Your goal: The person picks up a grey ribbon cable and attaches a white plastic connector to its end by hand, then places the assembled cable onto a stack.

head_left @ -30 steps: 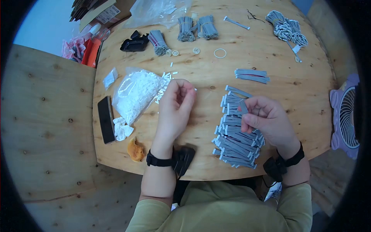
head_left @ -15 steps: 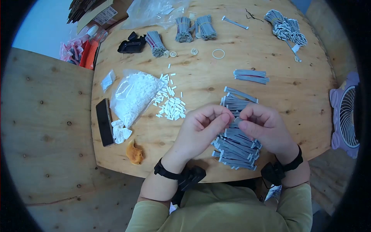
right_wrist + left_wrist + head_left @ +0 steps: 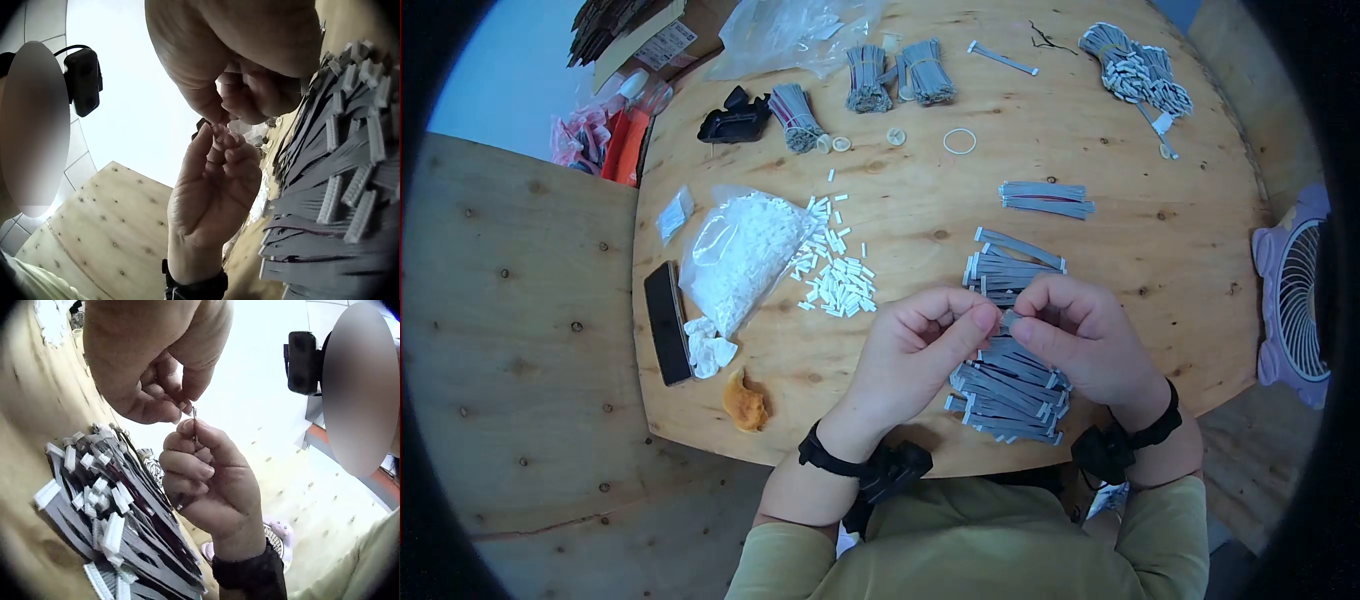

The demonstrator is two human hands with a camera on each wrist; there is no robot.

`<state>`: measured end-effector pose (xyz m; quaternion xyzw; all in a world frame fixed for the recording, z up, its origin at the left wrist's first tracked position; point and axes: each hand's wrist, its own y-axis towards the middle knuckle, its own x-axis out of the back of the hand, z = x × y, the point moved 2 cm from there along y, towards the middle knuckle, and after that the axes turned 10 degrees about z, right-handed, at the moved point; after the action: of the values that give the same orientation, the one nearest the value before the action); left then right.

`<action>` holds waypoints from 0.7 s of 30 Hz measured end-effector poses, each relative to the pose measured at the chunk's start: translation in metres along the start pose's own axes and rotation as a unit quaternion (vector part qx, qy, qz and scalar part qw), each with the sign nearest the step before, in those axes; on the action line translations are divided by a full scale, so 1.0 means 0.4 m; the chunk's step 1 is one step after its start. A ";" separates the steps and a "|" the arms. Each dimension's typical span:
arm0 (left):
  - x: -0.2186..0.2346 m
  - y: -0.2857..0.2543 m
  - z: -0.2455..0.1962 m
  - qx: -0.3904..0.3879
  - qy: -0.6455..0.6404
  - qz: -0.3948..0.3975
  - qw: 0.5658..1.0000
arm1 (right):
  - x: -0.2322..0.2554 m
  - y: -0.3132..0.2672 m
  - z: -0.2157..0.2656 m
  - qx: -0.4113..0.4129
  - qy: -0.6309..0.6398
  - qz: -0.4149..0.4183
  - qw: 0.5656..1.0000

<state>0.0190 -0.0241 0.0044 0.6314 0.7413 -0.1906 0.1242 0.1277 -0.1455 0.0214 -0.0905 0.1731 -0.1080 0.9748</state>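
Observation:
Over the pile of grey ribbon cables [image 3: 1010, 385], both hands meet fingertip to fingertip. The right hand [image 3: 1090, 335] pinches a grey ribbon cable [image 3: 1008, 321], whose thin end stands up between thumb and finger in the left wrist view [image 3: 195, 415]. Thumb and fingers of the left hand [image 3: 920, 350] pinch a tiny pale piece, mostly hidden, right beside that end. In the right wrist view, the left hand [image 3: 215, 194] is below the right hand [image 3: 244, 56]. White connectors [image 3: 359, 215] cap the cables lying on the table.
Small white pieces [image 3: 840, 287] lie by a clear bag [image 3: 745, 250] on the left. A phone [image 3: 667, 322], an orange-brown item [image 3: 745, 402] and white tissue [image 3: 708, 347] sit near the left edge. Cable bundles [image 3: 927, 72] stand behind; a flat cable stack [image 3: 1047, 198] lies beyond the pile.
The left hand has come right from beside the white pieces to the right hand, uncovering them. The right hand has moved slightly down and left with its cable.

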 end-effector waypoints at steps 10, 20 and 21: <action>-0.008 -0.001 0.001 -0.010 0.006 -0.023 1.000 | -0.001 0.002 -0.006 -0.001 -0.012 -0.003 1.000; -0.009 -0.001 0.007 -0.016 0.007 -0.040 0.999 | 0.001 0.005 -0.011 0.024 -0.003 -0.015 1.000; -0.011 -0.001 0.007 -0.019 0.006 -0.038 0.999 | 0.003 0.004 -0.012 0.021 -0.015 -0.013 1.000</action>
<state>0.0194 -0.0294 0.0038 0.6017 0.7690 -0.1770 0.1241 0.1276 -0.1450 0.0163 -0.0743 0.1548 -0.1233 0.9774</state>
